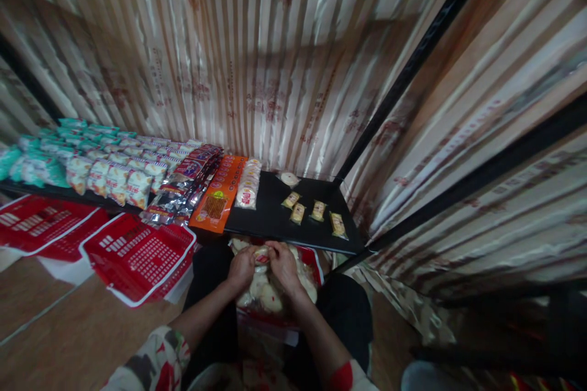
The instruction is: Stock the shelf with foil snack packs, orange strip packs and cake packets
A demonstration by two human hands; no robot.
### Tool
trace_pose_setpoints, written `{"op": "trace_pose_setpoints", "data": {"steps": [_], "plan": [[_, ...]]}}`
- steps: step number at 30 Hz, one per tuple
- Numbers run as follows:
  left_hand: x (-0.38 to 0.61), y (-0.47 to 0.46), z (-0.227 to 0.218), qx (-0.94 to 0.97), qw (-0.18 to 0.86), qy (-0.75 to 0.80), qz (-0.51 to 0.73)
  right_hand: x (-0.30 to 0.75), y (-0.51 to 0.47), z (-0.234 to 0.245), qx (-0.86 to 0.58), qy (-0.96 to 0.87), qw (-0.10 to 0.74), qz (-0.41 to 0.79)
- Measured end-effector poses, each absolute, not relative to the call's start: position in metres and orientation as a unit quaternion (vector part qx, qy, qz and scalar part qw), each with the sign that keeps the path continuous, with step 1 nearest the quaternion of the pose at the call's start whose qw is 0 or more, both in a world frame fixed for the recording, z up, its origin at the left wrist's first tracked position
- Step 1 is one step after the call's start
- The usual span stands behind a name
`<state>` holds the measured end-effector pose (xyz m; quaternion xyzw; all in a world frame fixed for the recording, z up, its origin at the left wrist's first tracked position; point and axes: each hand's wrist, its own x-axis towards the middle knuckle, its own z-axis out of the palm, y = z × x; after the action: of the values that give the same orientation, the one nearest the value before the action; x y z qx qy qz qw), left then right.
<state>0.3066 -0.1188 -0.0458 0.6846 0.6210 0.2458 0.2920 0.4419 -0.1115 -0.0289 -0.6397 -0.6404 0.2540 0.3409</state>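
Note:
Both my hands meet over a red basket full of small pale wrapped snack packets that rests on my lap. My left hand and my right hand are closed together on one small packet at the top of the pile. Just beyond them lies a black shelf with a few small yellow-brown packets laid out in a row at its right end, and one round pale packet behind them.
Rows of snack packs fill the shelf's left part: white-and-red bags, teal packs, foil packs, an orange pack, a white stack. Empty red baskets lie on the wooden floor at left. Striped paper lines the back and right walls.

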Motion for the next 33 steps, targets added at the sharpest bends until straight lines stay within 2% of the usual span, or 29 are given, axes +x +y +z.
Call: {"op": "trace_pose_setpoints", "data": {"steps": [6, 11, 15, 24, 33], "plan": [[0.301, -0.118, -0.024, 0.703, 0.32, 0.576, 0.268, 0.447, -0.115, -0.029, -0.605, -0.662, 0.349, 0.272], [0.293, -0.112, -0.015, 0.701, 0.349, 0.552, 0.286, 0.448, -0.116, -0.02, -0.569, -0.615, 0.38, 0.392], [0.289, -0.1, -0.026, 0.635, 0.424, 0.54, 0.355, 0.446, -0.116, -0.018, -0.547, -0.565, 0.417, 0.456], [0.282, -0.087, -0.044, 0.517, 0.512, 0.526, 0.441, 0.443, -0.101, -0.026, -0.55, -0.494, 0.476, 0.477], [0.278, -0.083, -0.036, 0.486, 0.504, 0.557, 0.446, 0.429, -0.086, -0.022, -0.543, -0.421, 0.508, 0.52]]}}
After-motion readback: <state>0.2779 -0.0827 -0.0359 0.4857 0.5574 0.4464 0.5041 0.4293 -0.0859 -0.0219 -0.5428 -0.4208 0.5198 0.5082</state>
